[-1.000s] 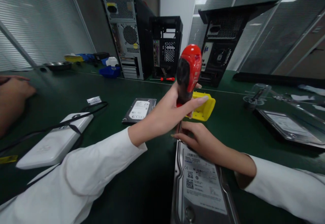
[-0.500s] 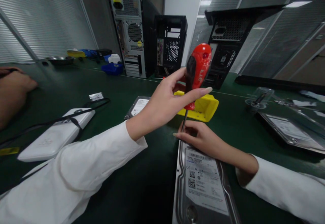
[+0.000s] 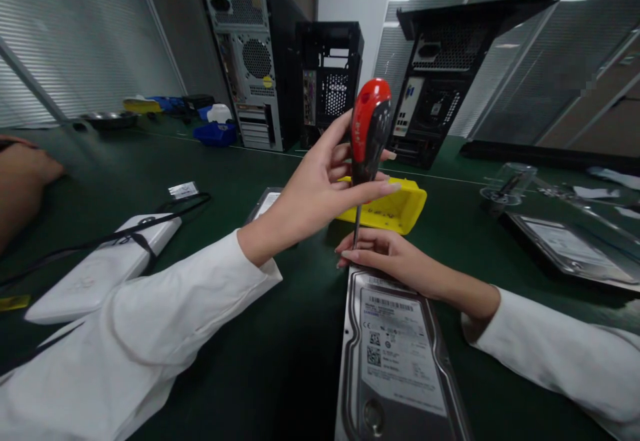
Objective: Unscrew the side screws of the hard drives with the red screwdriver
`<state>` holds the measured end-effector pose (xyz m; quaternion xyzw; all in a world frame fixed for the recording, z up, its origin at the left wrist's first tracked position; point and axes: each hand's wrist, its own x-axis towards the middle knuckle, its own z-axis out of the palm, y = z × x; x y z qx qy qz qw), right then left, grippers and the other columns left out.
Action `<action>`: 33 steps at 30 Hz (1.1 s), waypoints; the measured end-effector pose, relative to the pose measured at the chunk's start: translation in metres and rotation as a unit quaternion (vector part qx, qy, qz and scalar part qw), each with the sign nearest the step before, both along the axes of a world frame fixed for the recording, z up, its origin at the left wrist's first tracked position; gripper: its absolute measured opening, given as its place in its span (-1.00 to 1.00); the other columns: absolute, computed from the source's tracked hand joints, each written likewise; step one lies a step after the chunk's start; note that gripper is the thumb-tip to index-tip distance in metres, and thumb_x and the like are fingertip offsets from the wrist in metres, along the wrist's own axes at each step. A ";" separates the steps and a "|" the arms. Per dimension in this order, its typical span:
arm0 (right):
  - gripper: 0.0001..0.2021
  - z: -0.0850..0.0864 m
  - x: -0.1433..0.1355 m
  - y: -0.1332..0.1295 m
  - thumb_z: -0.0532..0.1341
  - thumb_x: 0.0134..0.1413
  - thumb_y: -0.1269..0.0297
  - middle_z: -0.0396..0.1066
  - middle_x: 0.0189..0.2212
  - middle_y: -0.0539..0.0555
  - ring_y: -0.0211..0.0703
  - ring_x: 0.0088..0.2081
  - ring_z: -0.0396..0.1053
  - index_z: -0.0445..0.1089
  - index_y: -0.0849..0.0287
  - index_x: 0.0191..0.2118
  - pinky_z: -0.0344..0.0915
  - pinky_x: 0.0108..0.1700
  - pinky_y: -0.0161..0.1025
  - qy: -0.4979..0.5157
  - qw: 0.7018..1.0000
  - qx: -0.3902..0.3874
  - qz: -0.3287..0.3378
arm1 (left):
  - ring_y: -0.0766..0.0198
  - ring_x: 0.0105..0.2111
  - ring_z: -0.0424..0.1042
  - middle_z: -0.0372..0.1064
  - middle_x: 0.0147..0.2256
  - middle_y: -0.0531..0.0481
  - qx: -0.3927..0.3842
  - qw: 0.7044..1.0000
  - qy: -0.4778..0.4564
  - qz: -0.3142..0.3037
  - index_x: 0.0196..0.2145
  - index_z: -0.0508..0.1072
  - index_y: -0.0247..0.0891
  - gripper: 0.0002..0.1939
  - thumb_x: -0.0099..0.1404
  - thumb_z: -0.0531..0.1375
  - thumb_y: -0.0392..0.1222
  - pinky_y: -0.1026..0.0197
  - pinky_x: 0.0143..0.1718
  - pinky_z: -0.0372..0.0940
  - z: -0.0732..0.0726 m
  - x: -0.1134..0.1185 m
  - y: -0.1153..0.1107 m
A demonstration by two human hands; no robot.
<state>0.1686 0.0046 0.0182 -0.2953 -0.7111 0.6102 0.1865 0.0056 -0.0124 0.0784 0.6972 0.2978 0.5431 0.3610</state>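
Note:
A screwdriver (image 3: 367, 135) with a red and black handle stands nearly upright over the far end of a hard drive (image 3: 400, 354). My left hand (image 3: 320, 187) is closed around its handle, thumb on the near side and fingers behind. Down at the thin metal shaft, my right hand (image 3: 385, 252) is closed, with thumb and fingertips around the shaft's lower part. That hand also rests on the drive's far edge. The drive lies label up on the green table, its near end cut off by the frame. Fingers hide the screwdriver's tip.
Behind my hands is a yellow tray (image 3: 407, 211) with small bits inside. Another drive (image 3: 265, 204) is partly behind my left wrist; a third (image 3: 570, 247) lies right. A white power bank (image 3: 105, 267) with a black strap sits left. Computer cases (image 3: 255, 61) stand behind. Another person's hand (image 3: 30, 167) is at far left.
The screwdriver handle has turned, its black side now facing right instead of left, and it stands more upright. My left fingers have shifted around it. The right hand stays at the shaft.

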 end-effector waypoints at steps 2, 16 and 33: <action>-0.82 0.001 0.000 0.000 0.17 0.12 0.32 0.43 -0.31 0.08 -0.38 -0.32 0.37 0.34 0.32 -0.19 0.24 -0.28 -0.41 0.006 1.000 0.002 0.003 | 0.05 0.03 0.35 0.35 -0.05 0.01 0.007 1.000 -0.005 0.003 0.08 0.21 -0.03 -0.33 0.03 0.32 -0.33 0.05 -0.01 0.37 0.000 0.001 0.001; -0.86 0.001 0.001 0.001 0.13 0.16 0.33 0.41 -0.32 0.06 -0.35 -0.29 0.36 0.36 0.30 -0.24 0.26 -0.22 -0.38 -0.009 0.998 0.052 0.024 | 0.08 -0.01 0.38 0.39 -0.11 -0.01 0.008 1.000 0.008 0.009 0.07 0.20 -0.08 -0.44 0.13 0.24 -0.29 0.03 -0.04 0.38 0.000 0.000 -0.001; -0.83 0.004 -0.001 0.001 0.13 0.16 0.32 0.41 -0.32 0.07 -0.36 -0.31 0.34 0.36 0.33 -0.22 0.24 -0.26 -0.39 -0.017 0.998 0.058 0.024 | 0.21 -0.09 0.41 0.35 -0.12 0.03 0.019 0.998 -0.025 0.052 0.06 0.04 -0.03 -0.35 0.10 0.27 -0.30 0.10 -0.06 0.39 -0.003 0.001 0.003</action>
